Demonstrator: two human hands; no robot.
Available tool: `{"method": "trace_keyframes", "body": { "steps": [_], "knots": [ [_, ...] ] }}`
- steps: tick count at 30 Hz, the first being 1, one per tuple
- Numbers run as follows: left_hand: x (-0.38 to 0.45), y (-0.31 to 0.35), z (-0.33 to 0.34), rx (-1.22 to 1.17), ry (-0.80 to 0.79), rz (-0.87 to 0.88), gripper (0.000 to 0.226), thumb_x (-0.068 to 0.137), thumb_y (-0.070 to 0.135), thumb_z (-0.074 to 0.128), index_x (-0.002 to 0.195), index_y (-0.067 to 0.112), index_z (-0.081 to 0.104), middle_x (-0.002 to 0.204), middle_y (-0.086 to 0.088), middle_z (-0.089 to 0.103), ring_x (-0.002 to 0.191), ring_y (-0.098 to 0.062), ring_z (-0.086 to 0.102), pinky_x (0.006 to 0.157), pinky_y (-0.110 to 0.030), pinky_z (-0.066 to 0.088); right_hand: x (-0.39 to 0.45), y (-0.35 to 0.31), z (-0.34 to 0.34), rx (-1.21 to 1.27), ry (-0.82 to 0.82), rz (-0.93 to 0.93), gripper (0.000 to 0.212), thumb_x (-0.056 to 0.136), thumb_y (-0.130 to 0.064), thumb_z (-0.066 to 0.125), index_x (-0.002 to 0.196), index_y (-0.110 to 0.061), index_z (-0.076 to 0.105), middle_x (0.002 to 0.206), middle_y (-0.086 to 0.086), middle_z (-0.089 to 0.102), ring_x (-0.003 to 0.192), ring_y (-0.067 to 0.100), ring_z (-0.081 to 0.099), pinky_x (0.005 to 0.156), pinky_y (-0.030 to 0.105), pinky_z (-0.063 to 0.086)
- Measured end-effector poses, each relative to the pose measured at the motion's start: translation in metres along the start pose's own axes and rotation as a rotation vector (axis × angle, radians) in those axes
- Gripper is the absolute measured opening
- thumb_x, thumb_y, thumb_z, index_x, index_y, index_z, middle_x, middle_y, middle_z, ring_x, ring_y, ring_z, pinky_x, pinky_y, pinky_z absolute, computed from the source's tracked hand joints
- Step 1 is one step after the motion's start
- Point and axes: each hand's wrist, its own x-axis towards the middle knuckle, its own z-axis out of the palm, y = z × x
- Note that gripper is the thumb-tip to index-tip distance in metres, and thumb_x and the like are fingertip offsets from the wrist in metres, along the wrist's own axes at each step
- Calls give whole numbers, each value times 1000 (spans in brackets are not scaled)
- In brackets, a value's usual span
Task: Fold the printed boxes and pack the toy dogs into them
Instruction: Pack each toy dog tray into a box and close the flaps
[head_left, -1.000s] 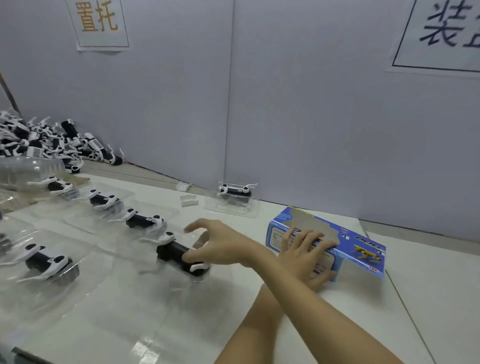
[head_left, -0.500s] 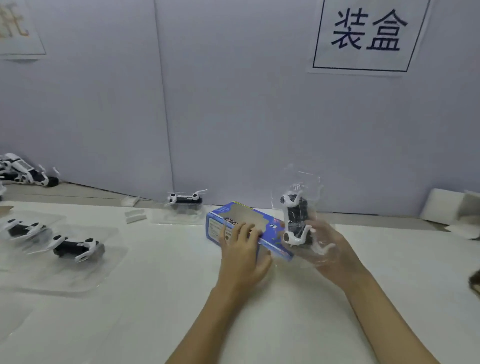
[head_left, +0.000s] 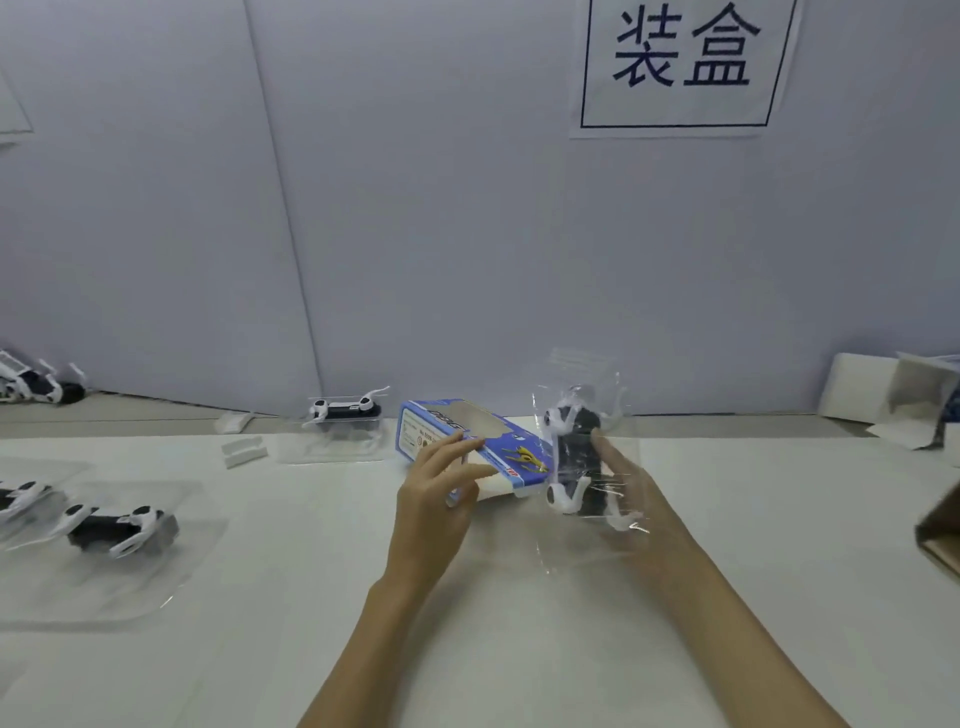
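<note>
While the left hand (head_left: 434, 499) grips the glossy cardboard box (head_left: 470, 447), the right hand (head_left: 631, 493) clutches a clear-blistered toy dog (head_left: 576, 457).

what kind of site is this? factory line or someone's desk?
Most likely a packing station on a toy assembly line. A wall sign reads 装盒 (boxing), identical toy dogs in clear trays lie lined up on the white table, and printed boxes get filled by hand.

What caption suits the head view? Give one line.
Left hand steadies the blue box while right hand holds a toy dog at its open end.
</note>
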Motion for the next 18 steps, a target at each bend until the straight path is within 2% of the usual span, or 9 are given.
{"method": "trace_keyframes", "body": {
  "steps": [2, 3, 4, 6, 10, 13, 16, 17, 18],
  "knots": [
    [0, 1, 0, 56, -15, 62, 47, 78, -25, 71, 101, 15, 81, 124, 0, 72, 122, -25, 61, 100, -31, 50, 5, 1, -9, 10, -19, 22, 94, 46, -84, 85, 122, -30, 72, 124, 2, 72, 78, 2, 75, 60, 20, 60],
    [0, 2, 1, 77, -27, 82, 51, 77, -25, 71, 107, 15, 81, 125, 0, 71, 120, -26, 60, 100, -35, 51, 7, -3, -10, 48, -42, 40, 97, 31, -80, 92, 112, -28, 78, 116, 5, 76, 78, 3, 75, 64, 22, 61],
    [1, 3, 1, 95, -41, 89, 54, 78, -23, 71, 115, 16, 79, 127, -1, 69, 120, -26, 59, 100, -41, 52, 11, -10, -9, 145, -104, 100, 87, 24, -71, 97, 97, -24, 84, 103, 5, 79, 77, 7, 77, 68, 26, 63],
    [3, 6, 0, 99, -54, 44, 60, 84, -15, 70, 135, 15, 69, 134, -2, 65, 122, -28, 58, 102, -50, 49, 17, -22, -10, 346, -223, 203, 69, 26, -48, 107, 82, -12, 85, 88, 5, 80, 74, 20, 78, 69, 35, 65],
    [8, 11, -7, -88, -6, -169, 71, 88, -15, 62, 151, 15, 51, 147, 1, 52, 140, -18, 47, 114, -46, 43, 16, -26, -4, 529, -256, 203, 74, 15, -34, 109, 77, -4, 82, 81, 7, 78, 65, 25, 76, 60, 37, 64],
    [12, 16, -12, -131, -6, -205, 74, 86, -17, 57, 151, 16, 49, 147, 7, 49, 142, -16, 45, 118, -46, 39, 3, -23, 9, 440, -254, 157, 84, 9, -33, 108, 80, 2, 80, 81, 14, 75, 60, 28, 73, 55, 35, 62],
    [13, 24, -14, -97, -12, -245, 70, 85, -2, 55, 150, 22, 50, 144, 14, 49, 137, -16, 47, 119, -44, 32, -15, -23, 16, 152, -246, 113, 91, 6, -44, 106, 78, 5, 80, 82, 18, 76, 62, 21, 74, 56, 29, 60],
    [14, 28, -15, -115, -21, -247, 69, 85, 3, 53, 150, 23, 49, 143, 16, 48, 137, -16, 46, 119, -39, 32, -16, -22, 13, 45, -208, 86, 98, 13, -47, 107, 89, 8, 79, 88, 23, 76, 69, 21, 75, 61, 29, 61],
    [15, 30, -16, -141, -34, -237, 69, 85, 4, 52, 151, 24, 49, 143, 17, 47, 138, -16, 45, 120, -33, 31, -19, -21, 12, -84, -204, 44, 101, 33, -55, 105, 109, 5, 75, 103, 26, 75, 83, 24, 75, 71, 32, 61]
  ]
}}
